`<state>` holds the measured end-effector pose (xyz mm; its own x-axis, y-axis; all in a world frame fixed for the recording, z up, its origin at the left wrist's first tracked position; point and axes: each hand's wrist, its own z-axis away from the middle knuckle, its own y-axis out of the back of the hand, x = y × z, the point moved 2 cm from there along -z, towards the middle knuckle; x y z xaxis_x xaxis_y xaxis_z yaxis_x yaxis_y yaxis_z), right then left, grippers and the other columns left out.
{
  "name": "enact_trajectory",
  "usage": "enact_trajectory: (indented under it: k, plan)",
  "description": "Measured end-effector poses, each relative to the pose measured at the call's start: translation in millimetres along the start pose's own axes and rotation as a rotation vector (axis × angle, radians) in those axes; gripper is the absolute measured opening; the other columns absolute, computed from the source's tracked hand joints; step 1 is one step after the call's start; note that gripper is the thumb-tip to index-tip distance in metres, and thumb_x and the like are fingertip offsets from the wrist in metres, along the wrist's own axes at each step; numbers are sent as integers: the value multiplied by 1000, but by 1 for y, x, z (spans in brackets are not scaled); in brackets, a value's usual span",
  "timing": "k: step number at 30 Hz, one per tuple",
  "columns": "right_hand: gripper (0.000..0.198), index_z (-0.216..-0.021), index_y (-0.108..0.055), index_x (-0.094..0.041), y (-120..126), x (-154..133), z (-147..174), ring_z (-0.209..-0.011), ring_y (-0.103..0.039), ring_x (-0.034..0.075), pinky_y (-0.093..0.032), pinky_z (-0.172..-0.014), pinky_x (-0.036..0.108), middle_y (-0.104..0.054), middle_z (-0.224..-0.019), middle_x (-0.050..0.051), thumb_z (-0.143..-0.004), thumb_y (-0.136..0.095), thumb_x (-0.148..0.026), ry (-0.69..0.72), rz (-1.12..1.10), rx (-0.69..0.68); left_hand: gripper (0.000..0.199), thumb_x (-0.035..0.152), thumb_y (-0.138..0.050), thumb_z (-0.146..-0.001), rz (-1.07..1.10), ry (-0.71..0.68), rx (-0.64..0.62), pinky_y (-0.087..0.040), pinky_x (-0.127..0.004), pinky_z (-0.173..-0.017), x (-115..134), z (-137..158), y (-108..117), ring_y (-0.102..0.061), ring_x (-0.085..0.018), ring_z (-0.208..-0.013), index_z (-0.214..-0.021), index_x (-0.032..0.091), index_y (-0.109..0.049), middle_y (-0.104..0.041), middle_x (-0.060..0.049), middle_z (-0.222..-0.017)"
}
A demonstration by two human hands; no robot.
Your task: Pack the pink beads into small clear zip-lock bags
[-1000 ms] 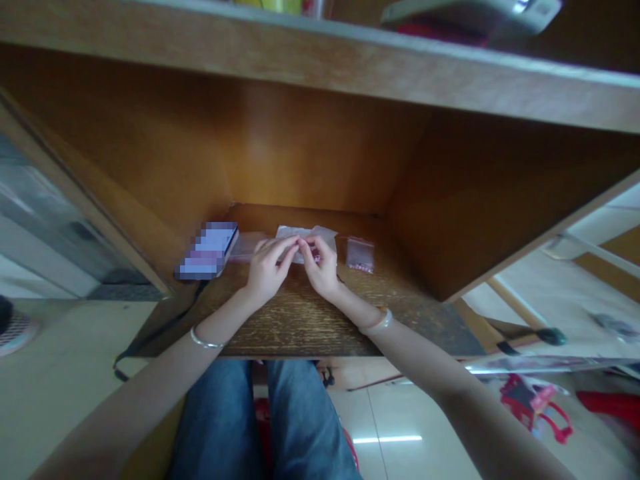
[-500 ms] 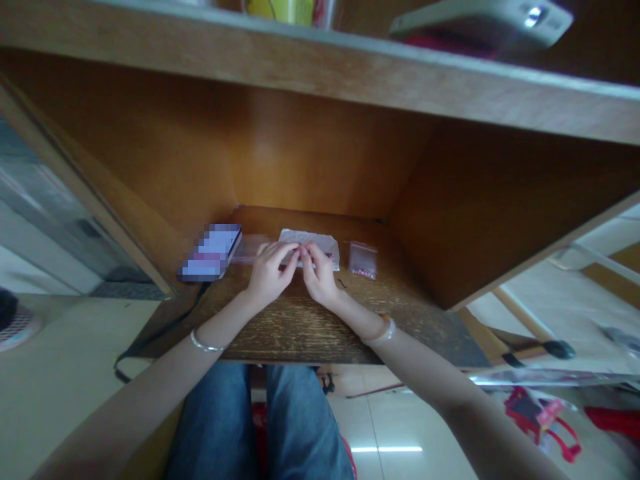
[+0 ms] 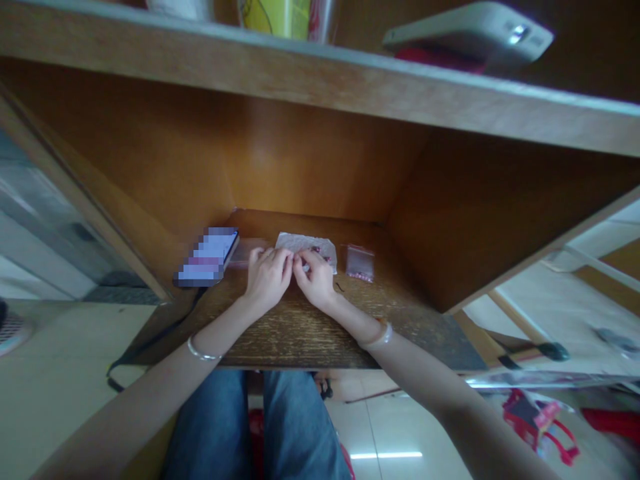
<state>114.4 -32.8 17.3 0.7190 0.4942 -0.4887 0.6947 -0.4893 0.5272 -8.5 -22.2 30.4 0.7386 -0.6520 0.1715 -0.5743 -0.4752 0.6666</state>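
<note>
My left hand (image 3: 269,277) and my right hand (image 3: 316,277) meet fingertip to fingertip over the near edge of a white sheet of paper (image 3: 300,240). The fingers of both are pinched closed, and whatever sits between them is too small to make out. On the sheet, beside the right fingers, lie a few small dark reddish pieces (image 3: 326,259). A small clear zip bag (image 3: 360,261) with tiny pink beads at its bottom rests to the right of the paper. Left of my left hand lies another clear plastic bag (image 3: 241,255), partly hidden by it.
A phone (image 3: 207,257) with a blurred screen stands at the left, a dark cable (image 3: 175,327) running from it over the desk edge. Overhead, a shelf (image 3: 320,83) carries a yellow container (image 3: 277,17) and a pale device (image 3: 470,33). Wooden side walls enclose the desk (image 3: 310,340).
Both hands have turned so the knuckles curl more and the pinched fingers sit slightly lower. More of the paper and the small dark pieces shows. The whole view has shifted a little.
</note>
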Motion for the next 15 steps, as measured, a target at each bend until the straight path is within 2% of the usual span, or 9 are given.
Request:
enact_trajectory:
  k: [15]
  plan:
    - [21, -77, -59, -19, 2, -5, 0, -70, -57, 17, -40, -63, 26, -63, -72, 4, -89, -44, -27, -13, 125, 19, 22, 21, -38, -91, -85, 16, 63, -30, -40, -78, 6, 2, 2, -58, -22, -70, -79, 20, -56, -65, -5, -69]
